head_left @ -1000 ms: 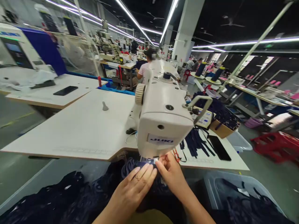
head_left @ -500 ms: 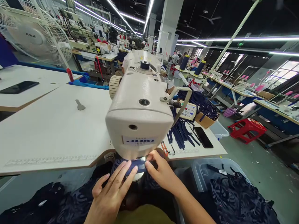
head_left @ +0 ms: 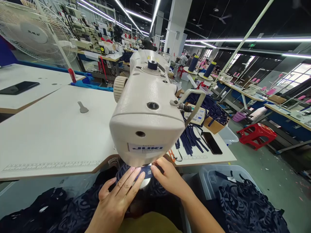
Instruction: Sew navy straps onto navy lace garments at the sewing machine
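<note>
A navy fabric band (head_left: 147, 171) lies under the head of a white JUKI sewing machine (head_left: 147, 129), over a rounded metal bed (head_left: 145, 183). My left hand (head_left: 118, 199) rests on the band from the left, its fingers stretched out flat. From the right, my right hand (head_left: 167, 178) has thumb and forefinger closed at the band's edge. Patterned navy cloth (head_left: 120, 171) runs off beside my left fingertips. The needle and presser foot are hidden by the machine head.
Right of the machine lie orange-handled thread snips (head_left: 171, 155), navy straps (head_left: 190, 140) and a phone (head_left: 212, 143). A clear bin (head_left: 205, 181) of navy garments stands lower right. A metal piece (head_left: 82, 107) lies on the white tabletop (head_left: 53, 132).
My left hand has shifted slightly right, closer to my right hand, and less of the band shows between them. The right hand stays nearly in place.
</note>
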`<action>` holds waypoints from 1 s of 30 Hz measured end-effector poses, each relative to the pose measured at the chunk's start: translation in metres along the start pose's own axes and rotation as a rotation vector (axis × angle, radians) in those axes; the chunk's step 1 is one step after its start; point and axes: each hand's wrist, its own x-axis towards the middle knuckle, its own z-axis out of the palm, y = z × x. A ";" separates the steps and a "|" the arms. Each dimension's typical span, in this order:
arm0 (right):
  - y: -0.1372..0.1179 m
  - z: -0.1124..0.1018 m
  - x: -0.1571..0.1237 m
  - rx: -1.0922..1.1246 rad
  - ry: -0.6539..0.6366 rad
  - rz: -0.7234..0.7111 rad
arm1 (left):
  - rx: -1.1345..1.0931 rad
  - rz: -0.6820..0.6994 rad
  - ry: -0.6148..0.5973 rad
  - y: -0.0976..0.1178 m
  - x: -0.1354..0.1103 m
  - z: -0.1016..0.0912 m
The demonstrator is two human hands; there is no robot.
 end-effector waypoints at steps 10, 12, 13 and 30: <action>-0.003 0.000 0.009 -0.162 -0.049 -0.028 | -0.005 -0.036 -0.029 0.008 0.008 -0.014; -0.002 0.001 0.010 -0.170 -0.042 -0.026 | -0.002 -0.028 -0.020 0.009 0.009 -0.014; -0.002 0.001 0.010 -0.171 -0.040 -0.025 | 0.006 -0.023 -0.016 0.009 0.009 -0.013; -0.002 0.007 0.010 -0.215 0.064 -0.022 | 0.093 -0.026 -0.045 0.012 0.007 -0.013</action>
